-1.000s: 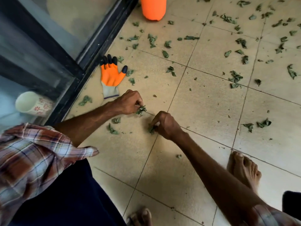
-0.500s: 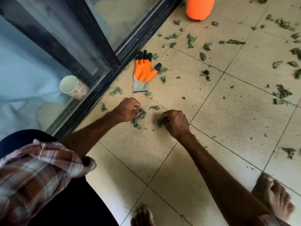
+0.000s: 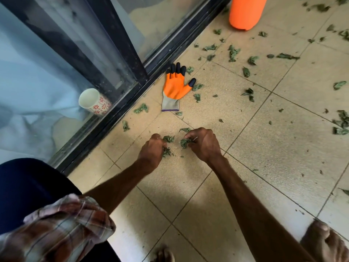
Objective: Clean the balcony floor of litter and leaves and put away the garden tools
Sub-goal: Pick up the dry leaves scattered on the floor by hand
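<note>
Dry green leaves [image 3: 233,52] lie scattered over the beige tiled balcony floor [image 3: 273,148]. My left hand [image 3: 153,150] is low over the floor with its fingers curled round a small bunch of leaves [image 3: 167,145]. Close beside it, my right hand [image 3: 203,143] grips another clump of leaves [image 3: 185,142]. A single leaf [image 3: 185,129] lies just beyond my hands. An orange garden glove [image 3: 174,87] with black fingertips lies flat on the floor near the door track.
A black sliding glass door frame [image 3: 120,118] runs along the left. Behind the glass stands a white floral cup [image 3: 94,102]. An orange container [image 3: 245,13] stands at the top. My bare feet [image 3: 324,241] are at the bottom edge.
The view has shifted, so the glove and door sit more to the right. My two hands have come closer together, each still gripping leaves.
</note>
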